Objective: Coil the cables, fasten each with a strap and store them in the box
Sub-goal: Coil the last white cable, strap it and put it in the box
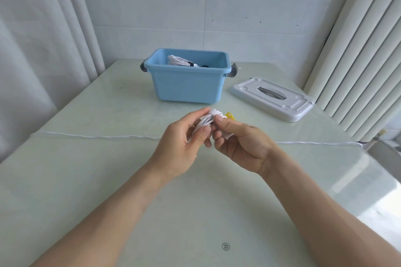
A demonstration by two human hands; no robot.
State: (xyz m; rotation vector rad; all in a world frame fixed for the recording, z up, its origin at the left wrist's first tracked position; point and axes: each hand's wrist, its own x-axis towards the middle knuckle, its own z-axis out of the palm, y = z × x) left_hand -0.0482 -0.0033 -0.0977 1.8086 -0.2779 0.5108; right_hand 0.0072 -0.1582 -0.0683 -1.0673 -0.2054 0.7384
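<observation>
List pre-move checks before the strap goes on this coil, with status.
1. Coiled white cable held by left hand and right hand: ok.
2. Yellow strap at right fingertips: ok; wrapped round the coil: cannot tell.
3. Blue box open: ok.
4. Lid off, on table right of box: ok.
5. Room in box beside stored white coil: ok.
6. Loose cable ends tucked: cannot tell.

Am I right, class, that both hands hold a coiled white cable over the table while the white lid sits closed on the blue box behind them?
Not quite. The lid is not on the blue box; it lies on the table to the box's right, leaving the box open, as the head view shows. The rest stands: the left hand and right hand hold a coiled white cable.
</observation>
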